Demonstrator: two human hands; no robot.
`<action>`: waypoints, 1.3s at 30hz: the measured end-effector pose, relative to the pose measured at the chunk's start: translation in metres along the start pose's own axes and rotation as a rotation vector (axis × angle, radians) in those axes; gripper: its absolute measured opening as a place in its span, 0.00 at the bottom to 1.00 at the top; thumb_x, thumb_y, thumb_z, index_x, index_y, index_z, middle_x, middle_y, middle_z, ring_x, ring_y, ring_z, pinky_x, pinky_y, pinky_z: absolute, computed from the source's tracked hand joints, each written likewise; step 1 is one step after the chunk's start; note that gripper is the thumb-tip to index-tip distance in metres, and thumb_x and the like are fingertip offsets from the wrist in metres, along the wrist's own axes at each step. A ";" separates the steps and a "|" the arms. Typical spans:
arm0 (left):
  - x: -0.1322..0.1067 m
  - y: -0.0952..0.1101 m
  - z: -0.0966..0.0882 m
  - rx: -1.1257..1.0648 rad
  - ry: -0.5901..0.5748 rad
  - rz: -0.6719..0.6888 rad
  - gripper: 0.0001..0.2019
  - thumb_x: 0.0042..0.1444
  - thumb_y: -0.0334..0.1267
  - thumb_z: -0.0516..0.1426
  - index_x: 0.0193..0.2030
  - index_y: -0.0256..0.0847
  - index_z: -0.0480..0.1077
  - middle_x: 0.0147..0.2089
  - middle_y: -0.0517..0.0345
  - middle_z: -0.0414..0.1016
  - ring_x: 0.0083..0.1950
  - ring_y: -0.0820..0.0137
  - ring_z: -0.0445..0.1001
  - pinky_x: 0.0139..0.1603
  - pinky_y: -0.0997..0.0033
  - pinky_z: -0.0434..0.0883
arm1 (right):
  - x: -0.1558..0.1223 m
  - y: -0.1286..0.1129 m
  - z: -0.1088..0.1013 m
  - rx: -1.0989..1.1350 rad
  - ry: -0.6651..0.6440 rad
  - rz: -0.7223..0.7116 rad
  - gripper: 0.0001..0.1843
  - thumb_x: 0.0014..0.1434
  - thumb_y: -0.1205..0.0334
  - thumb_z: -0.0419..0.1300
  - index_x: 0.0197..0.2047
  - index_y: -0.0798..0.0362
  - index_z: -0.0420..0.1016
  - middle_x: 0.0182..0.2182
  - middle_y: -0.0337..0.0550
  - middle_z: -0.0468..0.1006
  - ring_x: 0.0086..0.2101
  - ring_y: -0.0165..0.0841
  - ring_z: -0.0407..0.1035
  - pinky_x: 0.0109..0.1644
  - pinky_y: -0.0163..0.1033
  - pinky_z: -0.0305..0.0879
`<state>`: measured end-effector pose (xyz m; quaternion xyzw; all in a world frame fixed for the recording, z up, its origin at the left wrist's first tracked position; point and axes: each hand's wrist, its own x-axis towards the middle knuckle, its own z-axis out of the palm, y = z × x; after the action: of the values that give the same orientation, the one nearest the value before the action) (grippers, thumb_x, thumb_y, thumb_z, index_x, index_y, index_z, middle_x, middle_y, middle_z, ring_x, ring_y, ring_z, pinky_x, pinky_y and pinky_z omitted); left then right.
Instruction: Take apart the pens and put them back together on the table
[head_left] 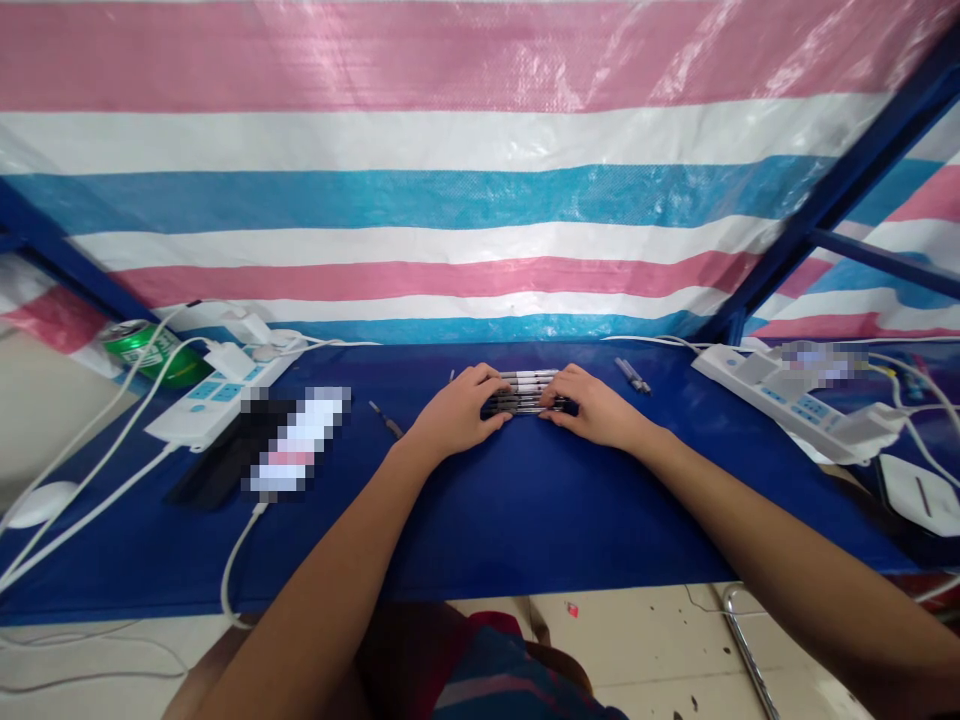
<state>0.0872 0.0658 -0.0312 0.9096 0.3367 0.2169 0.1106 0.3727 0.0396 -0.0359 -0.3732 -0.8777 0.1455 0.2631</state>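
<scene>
A row of several slim pens (525,392) lies side by side at the middle of the blue tabletop. They look clear, white and dark. My left hand (469,405) is closed around their left ends, its fingers along the far side and its thumb on the near side. At the right ends, my right hand (589,405) grips the same row with its fingers bent and thumb at the near edge. A dark pen or pen part (386,420) lies left of my left hand, partly hidden by the wrist. A few clear pen pieces (634,377) lie beyond my right hand.
On the left are a phone (300,440) on a charging cable, a white power strip (225,395) and a green can (154,352). Another power strip (802,400) with plugs and a white device (922,495) stand right. Striped sheeting (480,200) hangs behind the table.
</scene>
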 end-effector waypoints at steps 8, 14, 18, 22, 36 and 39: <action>0.002 0.002 -0.006 0.084 0.067 -0.141 0.26 0.74 0.49 0.54 0.73 0.41 0.63 0.65 0.43 0.71 0.65 0.54 0.71 0.68 0.52 0.69 | -0.003 0.008 -0.009 -0.044 0.059 0.036 0.05 0.69 0.56 0.65 0.43 0.47 0.78 0.41 0.46 0.83 0.46 0.44 0.73 0.52 0.49 0.71; -0.005 -0.009 -0.027 0.318 0.051 -0.599 0.22 0.71 0.44 0.54 0.66 0.35 0.67 0.63 0.34 0.72 0.60 0.48 0.76 0.59 0.51 0.72 | -0.018 0.045 -0.030 -0.508 0.230 0.477 0.12 0.72 0.54 0.58 0.45 0.53 0.78 0.43 0.55 0.82 0.49 0.50 0.72 0.55 0.52 0.68; -0.010 -0.014 -0.034 0.277 -0.111 -0.767 0.23 0.67 0.52 0.57 0.60 0.37 0.68 0.59 0.34 0.77 0.54 0.43 0.80 0.53 0.48 0.75 | -0.031 0.061 -0.036 -0.744 0.171 0.795 0.22 0.70 0.47 0.60 0.52 0.59 0.77 0.51 0.66 0.80 0.54 0.58 0.71 0.56 0.57 0.66; -0.009 -0.016 -0.032 0.276 -0.147 -0.772 0.14 0.64 0.46 0.57 0.51 0.41 0.71 0.51 0.39 0.81 0.51 0.44 0.81 0.50 0.50 0.75 | -0.033 0.063 -0.036 -0.741 0.039 0.899 0.22 0.71 0.47 0.58 0.54 0.58 0.75 0.50 0.64 0.81 0.52 0.57 0.74 0.56 0.57 0.64; 0.001 -0.011 -0.020 0.054 0.210 -0.400 0.08 0.68 0.36 0.55 0.52 0.42 0.70 0.49 0.49 0.78 0.46 0.60 0.78 0.47 0.62 0.72 | -0.020 0.039 -0.022 -0.813 0.001 0.804 0.13 0.68 0.64 0.56 0.52 0.64 0.72 0.46 0.68 0.82 0.48 0.56 0.78 0.54 0.54 0.64; 0.002 -0.010 -0.015 -0.009 0.234 -0.302 0.09 0.70 0.37 0.54 0.54 0.42 0.68 0.52 0.49 0.75 0.45 0.63 0.77 0.48 0.63 0.72 | -0.019 0.042 -0.025 -0.724 0.082 0.768 0.12 0.68 0.65 0.56 0.52 0.60 0.73 0.47 0.64 0.83 0.49 0.54 0.78 0.56 0.55 0.65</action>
<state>0.0760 0.0754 -0.0205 0.8167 0.4792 0.3034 0.1063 0.4223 0.0561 -0.0412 -0.7403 -0.6608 -0.0957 0.0793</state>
